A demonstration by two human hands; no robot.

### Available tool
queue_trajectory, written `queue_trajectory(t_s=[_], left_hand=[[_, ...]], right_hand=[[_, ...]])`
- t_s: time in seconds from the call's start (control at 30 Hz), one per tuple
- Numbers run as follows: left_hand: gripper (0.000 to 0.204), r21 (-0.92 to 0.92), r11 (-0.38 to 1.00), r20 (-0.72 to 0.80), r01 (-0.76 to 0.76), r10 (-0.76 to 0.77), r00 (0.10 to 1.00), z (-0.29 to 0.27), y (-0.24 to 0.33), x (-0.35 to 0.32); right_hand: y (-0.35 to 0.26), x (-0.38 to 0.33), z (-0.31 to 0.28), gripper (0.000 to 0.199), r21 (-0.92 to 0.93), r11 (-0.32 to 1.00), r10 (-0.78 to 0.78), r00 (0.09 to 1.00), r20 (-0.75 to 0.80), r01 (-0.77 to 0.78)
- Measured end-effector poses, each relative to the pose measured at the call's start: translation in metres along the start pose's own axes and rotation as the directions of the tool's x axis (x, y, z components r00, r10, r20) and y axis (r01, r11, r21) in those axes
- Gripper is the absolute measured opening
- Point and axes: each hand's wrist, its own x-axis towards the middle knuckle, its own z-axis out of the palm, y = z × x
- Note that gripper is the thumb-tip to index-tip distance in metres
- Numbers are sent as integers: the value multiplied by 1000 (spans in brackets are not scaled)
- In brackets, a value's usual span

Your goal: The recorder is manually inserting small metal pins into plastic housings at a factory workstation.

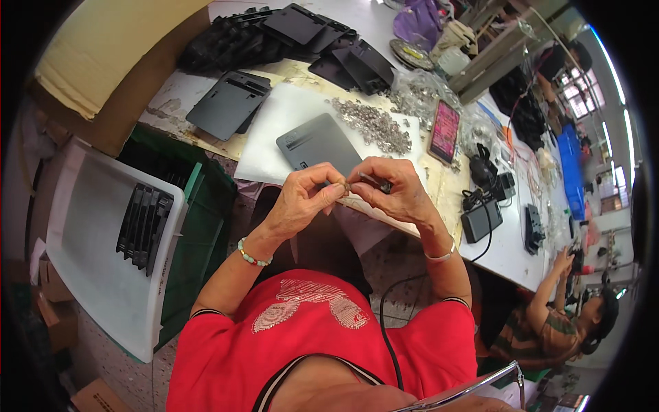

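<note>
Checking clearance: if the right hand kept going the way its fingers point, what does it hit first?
Probably the left hand: the right hand points left, fingertips nearly meeting over a small metal piece. Depth unclear.

Stack of black plastic panels, phone, white tray, seated co-worker

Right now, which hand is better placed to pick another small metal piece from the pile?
Probably the right hand. The pile of metal pieces lies just beyond it on the white sheet, right of the grey plate. The left hand pinches a small part and sits farther away.
</note>
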Motion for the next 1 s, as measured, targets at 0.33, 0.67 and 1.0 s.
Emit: queue_trajectory(t_s=[0.33, 0.67, 1.0], left_hand=[[7, 829, 533, -162, -172, 523, 837, -32, 17, 15], [27, 952, 306, -190, 11, 564, 804, -55, -14, 36], [24, 955, 290, -212, 57, 539, 815, -55, -16, 38]], right_hand=[[38, 53, -4, 10, 41, 999, 14, 1000, -12, -13], [59, 106, 12, 12, -314, 934, -149, 985, 90, 170], [72, 112, 22, 12, -390, 869, -261, 952, 162, 304]])
